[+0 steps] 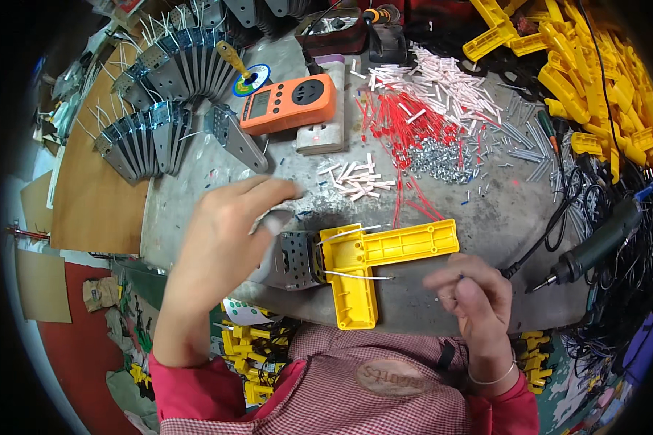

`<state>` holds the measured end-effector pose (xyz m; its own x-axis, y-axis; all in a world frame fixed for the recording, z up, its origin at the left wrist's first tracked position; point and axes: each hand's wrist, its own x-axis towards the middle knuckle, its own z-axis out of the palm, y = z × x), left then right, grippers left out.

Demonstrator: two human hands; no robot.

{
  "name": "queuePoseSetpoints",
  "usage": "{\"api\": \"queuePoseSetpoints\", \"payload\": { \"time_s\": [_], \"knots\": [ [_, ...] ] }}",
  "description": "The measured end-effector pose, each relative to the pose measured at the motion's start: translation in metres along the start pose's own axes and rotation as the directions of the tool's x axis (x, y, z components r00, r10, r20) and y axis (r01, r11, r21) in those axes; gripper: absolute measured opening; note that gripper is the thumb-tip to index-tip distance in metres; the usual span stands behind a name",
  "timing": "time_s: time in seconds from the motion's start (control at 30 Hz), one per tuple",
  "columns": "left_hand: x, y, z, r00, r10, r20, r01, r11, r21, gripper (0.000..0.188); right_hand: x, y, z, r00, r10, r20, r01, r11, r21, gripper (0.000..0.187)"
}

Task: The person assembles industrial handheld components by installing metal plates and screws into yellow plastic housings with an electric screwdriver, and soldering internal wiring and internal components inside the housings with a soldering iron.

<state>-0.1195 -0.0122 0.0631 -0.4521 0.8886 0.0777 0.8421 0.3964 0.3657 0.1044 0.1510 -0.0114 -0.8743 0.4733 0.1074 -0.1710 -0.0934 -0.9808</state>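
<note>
In front of me lies a yellow T-shaped plastic housing half [410, 244], its hollow ribbed side up. A grey metal part with a perforated bracket [297, 259] adjoins its left side, and two white wires [359, 275] run from there over the housing. My left hand [228, 221] is above the metal part, partly covering it; its fingers are bent and apart, with something grey at the thumb. To the right of the housing, my right hand [475, 297] has its thumb and fingers pinched together. What they pinch is too small to make out.
Beyond the housing lie white sleeves [359, 180], red wires [406, 127] and small metal fasteners [442, 161]. An orange meter [289, 104] rests on a power strip [323, 138]. Metal plates [149, 138] stand at left; yellow housings [602, 80] pile at right, near a dark electric screwdriver [595, 243].
</note>
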Motion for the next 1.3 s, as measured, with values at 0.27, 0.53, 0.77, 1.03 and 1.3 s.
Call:
{"api": "queuePoseSetpoints", "payload": {
  "time_s": [0.27, 0.53, 0.77, 1.03, 1.3],
  "knots": [
    [0.084, 0.022, 0.065, 0.897, 0.441, 0.009, -0.441, 0.897, -0.033, 0.034, -0.008, 0.026, -0.014, 0.977, -0.208, 0.044, 0.201, 0.971, 0.131, 0.013],
    [0.115, 0.018, 0.085, 0.743, 0.653, 0.149, -0.668, 0.735, 0.113, 0.027, -0.013, 0.017, -0.01, 0.991, 0.04, -0.13, -0.011, 0.977, 0.215, 0.015],
    [0.106, 0.018, 0.068, 0.884, 0.467, 0.009, -0.466, 0.883, -0.051, 0.041, -0.007, 0.026, -0.01, 0.971, -0.223, -0.085, 0.234, 0.959, 0.162, 0.01],
    [0.085, 0.022, 0.054, 0.987, 0.156, 0.046, -0.098, 0.796, -0.597, 0.03, -0.003, -0.003, 0.01, 0.992, 0.043, -0.115, -0.053, 0.995, -0.083, 0.009],
    [0.026, 0.034, 0.04, 0.972, 0.22, 0.08, -0.048, 0.522, -0.852, 0.033, 0.028, -0.014, 0.036, 0.989, 0.058, -0.138, -0.037, 0.988, 0.147, 0.013]
  ]
}}
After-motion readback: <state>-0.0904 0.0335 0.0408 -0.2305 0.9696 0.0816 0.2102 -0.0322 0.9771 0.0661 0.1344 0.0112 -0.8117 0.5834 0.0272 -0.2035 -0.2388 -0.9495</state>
